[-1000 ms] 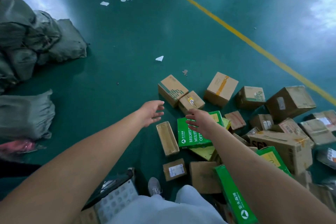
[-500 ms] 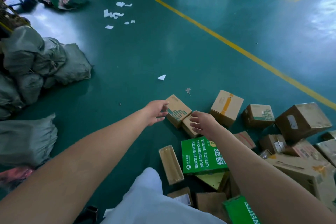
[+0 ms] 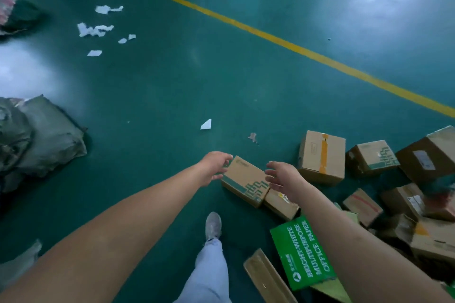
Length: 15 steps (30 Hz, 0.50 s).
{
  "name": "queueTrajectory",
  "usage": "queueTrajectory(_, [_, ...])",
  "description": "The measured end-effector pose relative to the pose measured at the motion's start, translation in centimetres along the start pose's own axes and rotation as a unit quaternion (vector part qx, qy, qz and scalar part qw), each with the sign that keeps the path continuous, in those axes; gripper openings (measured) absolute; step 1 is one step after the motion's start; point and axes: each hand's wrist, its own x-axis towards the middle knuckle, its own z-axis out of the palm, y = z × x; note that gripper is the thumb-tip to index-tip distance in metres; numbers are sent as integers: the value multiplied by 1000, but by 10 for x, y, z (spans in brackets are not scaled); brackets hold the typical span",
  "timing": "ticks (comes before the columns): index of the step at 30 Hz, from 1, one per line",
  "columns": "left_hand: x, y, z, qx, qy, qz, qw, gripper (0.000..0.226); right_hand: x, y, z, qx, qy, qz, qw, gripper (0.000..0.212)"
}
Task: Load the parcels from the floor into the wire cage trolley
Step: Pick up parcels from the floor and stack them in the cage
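Observation:
A flat brown parcel with a green pattern (image 3: pixel 243 178) lies on the green floor at the near edge of a heap of cardboard parcels (image 3: pixel 403 202). My left hand (image 3: pixel 215 166) reaches its left end, fingers loosely spread and at or just off the box's corner. My right hand (image 3: pixel 283 178) hovers over its right end, fingers spread, holding nothing. A smaller brown box (image 3: pixel 280 204) lies against that parcel, partly under my right wrist. A green office-paper box (image 3: pixel 304 253) sits nearer me. No wire cage trolley is in view.
Grey sacks (image 3: pixel 41 140) are piled at the left. White paper scraps (image 3: pixel 94 29) litter the far floor, one scrap (image 3: pixel 206 125) just beyond the parcel. A yellow floor line (image 3: pixel 307 53) runs diagonally at the right. My grey shoe (image 3: pixel 213 225) is planted below the hands.
I have stepped forward and both hands have closed in on the green-patterned parcel, now one at each end. The view has tilted up the floor.

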Motion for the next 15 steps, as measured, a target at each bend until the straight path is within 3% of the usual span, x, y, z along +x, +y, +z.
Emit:
queueTrajectory(7, [116, 99, -71, 118, -27, 24, 992, 22, 90, -87, 60, 65, 14, 7, 998, 35])
queueTrajectory(15, [230, 104, -50, 219, -44, 3, 975, 32, 183, -53, 39, 112, 63, 44, 991, 32])
